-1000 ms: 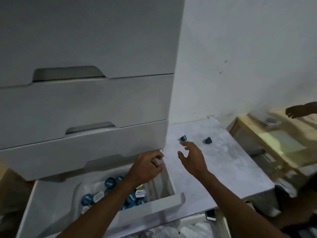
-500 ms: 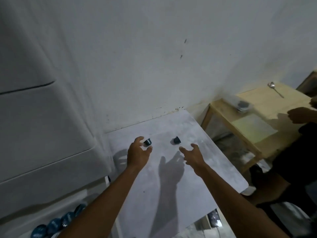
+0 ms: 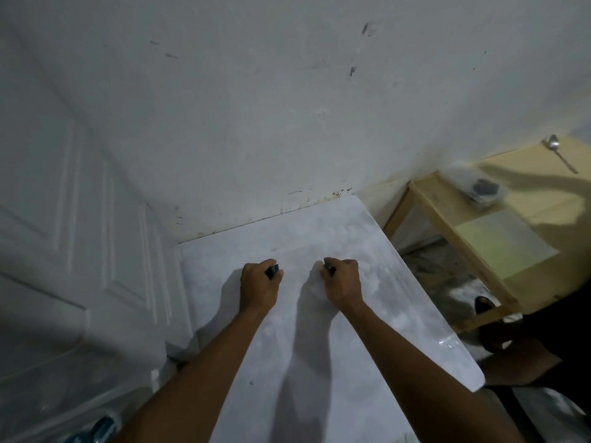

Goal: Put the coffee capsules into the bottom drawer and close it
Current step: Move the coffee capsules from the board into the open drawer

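Observation:
Over the white marble-look table (image 3: 319,346), my left hand (image 3: 259,287) is closed around a dark coffee capsule (image 3: 273,270) that shows between thumb and fingers. My right hand (image 3: 342,282) grips a second dark capsule (image 3: 329,268), only its rim visible. Both hands rest on the tabletop near its middle. At the bottom left edge, blue capsules (image 3: 102,426) lie in the open bottom drawer (image 3: 48,407), mostly cut off by the frame. The white drawer unit (image 3: 64,251) rises on the left.
The white wall (image 3: 287,107) stands behind the table. To the right is a low wooden table (image 3: 479,219) with a spoon (image 3: 558,150), a dark item in a clear wrapper (image 3: 484,188) and a pale sheet (image 3: 502,241). A dark-clothed person (image 3: 543,340) sits at right.
My view swung right, away from the drawer unit. Both hands reached forward and closed on the two capsules that lay on the table.

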